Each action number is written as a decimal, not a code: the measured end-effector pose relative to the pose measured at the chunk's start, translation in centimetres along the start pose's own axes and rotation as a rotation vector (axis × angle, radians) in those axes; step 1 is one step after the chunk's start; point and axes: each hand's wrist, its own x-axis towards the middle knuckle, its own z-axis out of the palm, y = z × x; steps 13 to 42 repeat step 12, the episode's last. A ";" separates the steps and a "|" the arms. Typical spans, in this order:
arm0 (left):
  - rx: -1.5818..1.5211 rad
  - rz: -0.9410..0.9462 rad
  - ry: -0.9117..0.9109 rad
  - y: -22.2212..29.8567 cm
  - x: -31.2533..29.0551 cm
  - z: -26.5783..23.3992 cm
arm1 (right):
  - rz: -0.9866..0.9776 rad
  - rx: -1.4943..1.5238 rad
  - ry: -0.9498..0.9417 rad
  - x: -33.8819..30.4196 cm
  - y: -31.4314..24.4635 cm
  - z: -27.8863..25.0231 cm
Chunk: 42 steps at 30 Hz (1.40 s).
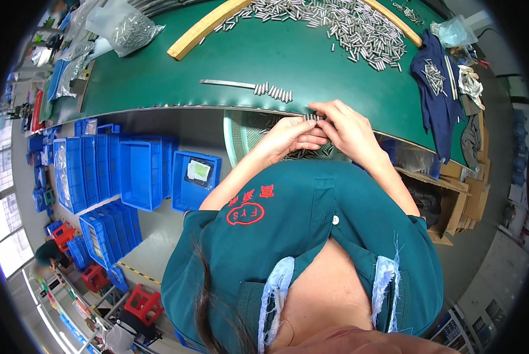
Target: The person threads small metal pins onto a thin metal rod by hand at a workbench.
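Both hands met right at the near edge of the green-topped desk [158, 82], left hand [291, 137] and right hand [350, 127] pinching a small bundle of short silver metal pins [313, 117] between them. A short row of loose pins [273, 91] lay just beyond, with plenty of bare green around it before the big heap of pins [347, 23] near the far edge.

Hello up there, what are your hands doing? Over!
Left hand and right hand pinch a row of small metal pins together. At green table edge. Nothing blocking.
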 end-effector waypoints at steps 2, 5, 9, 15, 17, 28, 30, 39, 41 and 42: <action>0.049 0.008 0.013 -0.1 0.0 0.2 | 0.009 -0.005 0.011 -0.1 -0.1 0.1; 0.206 0.058 0.057 0.2 -0.3 0.6 | 0.036 0.074 0.018 -0.4 -0.3 0.0; 0.433 0.179 0.003 0.9 -1.3 0.4 | 0.098 0.241 -0.013 -0.6 -0.9 -0.6; 0.578 0.231 -0.008 1.9 -2.3 0.8 | 0.094 0.394 -0.017 -0.6 -1.3 -1.1; 0.578 0.231 -0.008 1.9 -2.3 0.8 | 0.094 0.394 -0.017 -0.6 -1.3 -1.1; 0.578 0.231 -0.008 1.9 -2.3 0.8 | 0.094 0.394 -0.017 -0.6 -1.3 -1.1; 0.578 0.231 -0.008 1.9 -2.3 0.8 | 0.094 0.394 -0.017 -0.6 -1.3 -1.1; 0.578 0.231 -0.008 1.9 -2.3 0.8 | 0.094 0.394 -0.017 -0.6 -1.3 -1.1; 0.578 0.231 -0.008 1.9 -2.3 0.8 | 0.094 0.394 -0.017 -0.6 -1.3 -1.1; 0.578 0.231 -0.008 1.9 -2.3 0.8 | 0.094 0.394 -0.017 -0.6 -1.3 -1.1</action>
